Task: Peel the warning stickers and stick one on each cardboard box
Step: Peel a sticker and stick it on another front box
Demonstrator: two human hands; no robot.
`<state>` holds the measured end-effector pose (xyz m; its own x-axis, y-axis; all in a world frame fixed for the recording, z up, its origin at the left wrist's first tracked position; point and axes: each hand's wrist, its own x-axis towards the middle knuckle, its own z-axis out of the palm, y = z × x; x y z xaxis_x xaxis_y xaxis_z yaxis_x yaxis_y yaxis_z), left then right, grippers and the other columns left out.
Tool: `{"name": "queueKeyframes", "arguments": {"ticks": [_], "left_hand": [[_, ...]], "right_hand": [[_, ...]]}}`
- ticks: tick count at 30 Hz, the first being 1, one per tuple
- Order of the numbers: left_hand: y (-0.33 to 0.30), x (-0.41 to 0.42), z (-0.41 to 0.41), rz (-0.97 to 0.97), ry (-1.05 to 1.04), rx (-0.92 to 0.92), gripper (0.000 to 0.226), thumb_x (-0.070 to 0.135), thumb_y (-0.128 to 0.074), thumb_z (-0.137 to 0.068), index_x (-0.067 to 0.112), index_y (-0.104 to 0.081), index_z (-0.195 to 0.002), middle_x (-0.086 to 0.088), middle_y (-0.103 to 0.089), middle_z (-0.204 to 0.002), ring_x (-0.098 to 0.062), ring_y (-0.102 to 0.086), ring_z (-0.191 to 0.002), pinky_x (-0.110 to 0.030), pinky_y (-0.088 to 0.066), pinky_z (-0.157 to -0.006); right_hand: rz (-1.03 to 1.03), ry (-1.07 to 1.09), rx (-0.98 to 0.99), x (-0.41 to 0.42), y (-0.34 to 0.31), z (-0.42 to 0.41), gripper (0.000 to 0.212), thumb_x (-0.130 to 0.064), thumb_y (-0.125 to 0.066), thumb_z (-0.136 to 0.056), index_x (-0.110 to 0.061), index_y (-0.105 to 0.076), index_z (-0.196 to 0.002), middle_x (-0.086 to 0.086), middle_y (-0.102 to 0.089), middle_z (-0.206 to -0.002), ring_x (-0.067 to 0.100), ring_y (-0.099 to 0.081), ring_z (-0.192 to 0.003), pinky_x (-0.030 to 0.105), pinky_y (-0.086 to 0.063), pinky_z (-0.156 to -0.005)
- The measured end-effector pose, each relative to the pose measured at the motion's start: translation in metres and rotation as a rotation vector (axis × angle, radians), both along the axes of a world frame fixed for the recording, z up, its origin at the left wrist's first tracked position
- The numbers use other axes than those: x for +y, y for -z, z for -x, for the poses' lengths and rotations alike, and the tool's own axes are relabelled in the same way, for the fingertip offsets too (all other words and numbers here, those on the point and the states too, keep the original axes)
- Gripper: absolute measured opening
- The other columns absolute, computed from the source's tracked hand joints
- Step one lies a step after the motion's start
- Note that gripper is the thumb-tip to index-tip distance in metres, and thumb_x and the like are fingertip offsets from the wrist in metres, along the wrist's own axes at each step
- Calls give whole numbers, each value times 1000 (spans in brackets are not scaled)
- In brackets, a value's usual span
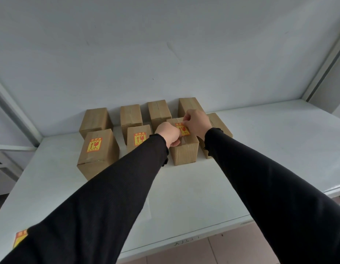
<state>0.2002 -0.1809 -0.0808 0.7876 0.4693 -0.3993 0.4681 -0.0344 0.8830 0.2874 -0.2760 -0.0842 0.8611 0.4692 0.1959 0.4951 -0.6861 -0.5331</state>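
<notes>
Near the desk's (260,149) front-left corner, a sticker sheet (19,237) is partly hidden by a black sleeve (100,206). Toward the back edge, eight cardboard boxes are set in two rows. The front-left box (97,153) and second front box (138,138) are already labelled. On the third front box (184,151), a warning sticker (182,129) is pinched by the left hand (169,135) at its near edge and the right hand (196,121) at its far corner.

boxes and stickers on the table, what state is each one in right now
front left box: stickered
front second box: stickered
front third box: sticker being pressed on by both hands
front right box: top partly hidden, cannot tell
four back boxes: bare
spare stickers: unpeeled, table edge
</notes>
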Motion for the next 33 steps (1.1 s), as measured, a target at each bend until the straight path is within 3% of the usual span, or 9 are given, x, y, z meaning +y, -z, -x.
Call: {"name": "queueKeyframes", "arguments": {"ticks": [7, 11, 14, 18, 21, 24, 27, 33], "left_hand": [[0, -1, 3, -48, 5, -19, 18, -3, -62, -90, 8, -55, -78, -10, -53, -79, -21, -52, -62, -14, -38, -32], [1, -2, 5, -137, 12, -13, 6, 2, -63, -90, 6, -59, -90, -10, -57, -80, -19, -55, -56, -20, -41, -36], [1, -3, 5, -206, 18, -7, 5, 6, -65, -91, 7, -60, -89, -8, -59, -78, -19, -58, -57, -25, -49, -47], [5, -5, 6, -333, 37, -4, 6, 10, -66, -90, 6, -64, -85, -9, -64, -76, -26, -65, -66, -39, -60, -76], [4, -8, 9, -446, 55, -26, 20, 15, -69, -87, 5, -66, -104, -12, -70, -90, -31, -71, -84, -47, -62, -81], [1, -8, 15, -594, 84, -59, 33, 20, -72, -86, 8, -58, -112, -5, -63, -99, -26, -62, -88, -34, -54, -74], [-2, -7, 18, -706, 141, -101, 39, 24, -72, -87, 12, -55, -120, -1, -60, -105, -22, -59, -91, -31, -45, -70], [-7, 0, 18, -828, 274, -84, 37, 22, -66, -91, 17, -63, -128, -7, -65, -128, -27, -61, -114, -35, -51, -91]], "right_hand": [[62, 19, -24, 4, 0, 1, 8, -14, -59, -93, -13, -67, -94, 4, -66, -97, 20, -60, -90, 31, -52, -77], [89, 37, -45, 6, -1, 4, 10, -11, -56, -94, -11, -67, -93, 6, -66, -96, 18, -56, -84, 27, -46, -69], [97, 40, -36, 8, -3, 6, 13, -10, -55, -94, -10, -68, -96, 7, -67, -98, 18, -56, -84, 26, -44, -69], [90, 53, -12, 6, -5, 6, 14, -8, -52, -94, -10, -65, -101, 7, -66, -101, 18, -53, -83, 27, -41, -69], [62, 68, 1, 3, -6, 6, 17, -6, -48, -95, -10, -60, -107, 6, -63, -105, 19, -52, -86, 27, -39, -69], [26, 71, 20, 0, -6, 7, 18, -5, -47, -94, -10, -59, -107, 6, -62, -105, 20, -54, -87, 29, -42, -69], [-33, 42, 77, -8, -7, 5, 15, -9, -54, -92, -14, -60, -105, 3, -65, -105, 20, -60, -91, 33, -54, -75], [67, -105, 138, -33, -9, 15, 38, -23, -71, -87, -17, -53, -120, -1, -60, -109, 19, -57, -96, 30, -48, -77]]}}
